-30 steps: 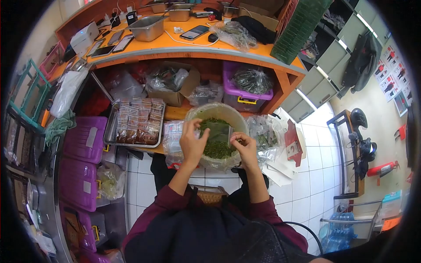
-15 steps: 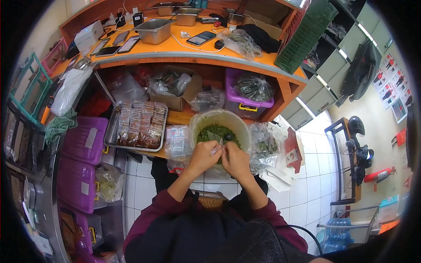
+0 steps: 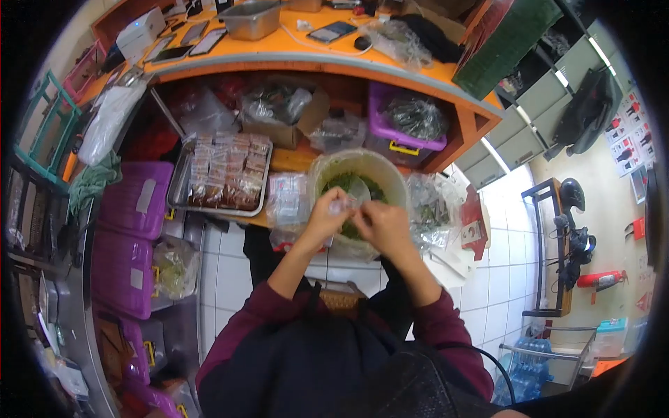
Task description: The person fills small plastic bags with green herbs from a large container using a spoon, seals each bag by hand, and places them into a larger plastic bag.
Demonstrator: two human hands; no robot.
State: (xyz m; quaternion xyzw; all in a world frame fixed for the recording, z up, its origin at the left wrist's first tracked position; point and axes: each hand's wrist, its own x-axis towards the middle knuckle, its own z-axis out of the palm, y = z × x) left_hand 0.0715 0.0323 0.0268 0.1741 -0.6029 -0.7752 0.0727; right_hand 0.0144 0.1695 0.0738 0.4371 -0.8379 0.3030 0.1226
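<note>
A round tub (image 3: pixel 398 202) lined with plastic holds chopped green stuff (image 3: pixel 376 189). Over its near half, my left hand (image 3: pixel 329 213) has its fingers closed on a small clear plastic bag (image 3: pixel 358 190). Close beside it on the right is my right hand (image 3: pixel 382 224), fingers curled near the bag's edge; what they pinch, if anything, is too small to make out. To the left, a metal tray (image 3: pixel 262 202) carries rows of small packets (image 3: pixel 226 167) with reddish-brown contents. A stack of clear packaging (image 3: pixel 287 198) lies between tray and tub.
An orange desk (image 3: pixel 279 47) with phones and a metal pan (image 3: pixel 252 21) spans the far side. Purple-lidded boxes (image 3: pixel 122 265) stand at left. A purple bin (image 3: pixel 378 122) sits under the desk. Right of the tub are plastic bags (image 3: pixel 431 209) and a red-and-white carton (image 3: pixel 474 226).
The view has tilted, so the desk and tub appear higher. My right hand has drawn slightly away from my left, and the clear bag shows more plainly between them.
</note>
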